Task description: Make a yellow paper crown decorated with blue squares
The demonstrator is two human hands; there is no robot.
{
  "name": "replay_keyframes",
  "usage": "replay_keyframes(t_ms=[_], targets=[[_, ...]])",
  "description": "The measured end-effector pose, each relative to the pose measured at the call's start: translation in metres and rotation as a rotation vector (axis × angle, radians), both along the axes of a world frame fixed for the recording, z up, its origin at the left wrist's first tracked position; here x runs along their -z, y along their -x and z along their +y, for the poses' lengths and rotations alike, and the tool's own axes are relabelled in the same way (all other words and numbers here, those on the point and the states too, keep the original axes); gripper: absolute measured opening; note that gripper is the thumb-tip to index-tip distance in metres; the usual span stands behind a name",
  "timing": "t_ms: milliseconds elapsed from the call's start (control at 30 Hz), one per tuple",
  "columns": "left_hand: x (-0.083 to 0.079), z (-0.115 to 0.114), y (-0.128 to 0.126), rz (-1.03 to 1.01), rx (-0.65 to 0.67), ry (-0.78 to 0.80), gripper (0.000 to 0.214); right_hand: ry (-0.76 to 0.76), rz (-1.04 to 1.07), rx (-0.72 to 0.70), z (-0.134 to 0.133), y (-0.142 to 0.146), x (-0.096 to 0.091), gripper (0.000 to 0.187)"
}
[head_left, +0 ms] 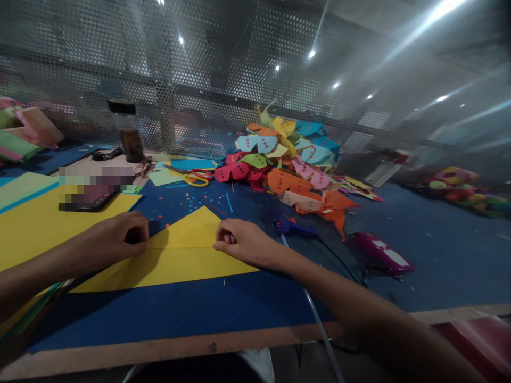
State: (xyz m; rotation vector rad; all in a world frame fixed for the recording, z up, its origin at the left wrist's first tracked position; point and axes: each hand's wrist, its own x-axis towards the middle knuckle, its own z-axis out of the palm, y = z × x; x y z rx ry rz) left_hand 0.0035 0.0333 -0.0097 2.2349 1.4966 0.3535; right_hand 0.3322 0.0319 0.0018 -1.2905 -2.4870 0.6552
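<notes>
A yellow paper sheet (175, 260) lies on the blue table (439, 250) in front of me, folded so that a triangular flap points away from me. My left hand (117, 236) rests curled on the left end of the fold line, fingertips pressing the paper. At the right end of the same fold, my right hand (239, 240) is curled into a loose fist pressing down on the paper. Both hands touch only this sheet.
A pile of coloured folded paper pieces (295, 159) sits behind. Scissors (194, 176), a blue glue gun (293, 229) with its cord, a dark jar (128, 135), a phone (90, 199), more yellow sheets (32, 223) at left, and a purple packet (383, 252) lie about.
</notes>
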Motion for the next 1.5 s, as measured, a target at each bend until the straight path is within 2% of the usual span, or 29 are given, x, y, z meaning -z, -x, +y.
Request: replay_keyframes(t_ms=[267,533,900,1100,1367,1500], targets=[[0.009,0.004,0.009,0.001,-0.021,-0.002,0.03,-0.005,-0.011,0.013,-0.002,0.001,-0.001,0.008],[0.009,0.007,0.016,-0.001,-0.038,0.065,0.032,0.006,-0.004,0.01,-0.001,0.0,-0.002,0.008],[0.001,0.012,0.022,-0.062,0.001,0.121,0.027,0.007,-0.006,0.007,-0.001,0.0,-0.002,0.008],[-0.001,0.005,0.021,-0.125,0.03,0.042,0.018,0.009,-0.005,0.014,-0.002,0.001,-0.003,0.007],[-0.006,0.013,0.027,-0.039,0.077,0.13,0.023,0.003,-0.006,0.01,-0.002,0.001,-0.004,0.008],[-0.006,0.014,0.029,-0.031,0.074,0.125,0.022,0.013,-0.006,0.012,-0.002,0.001,-0.003,0.008]])
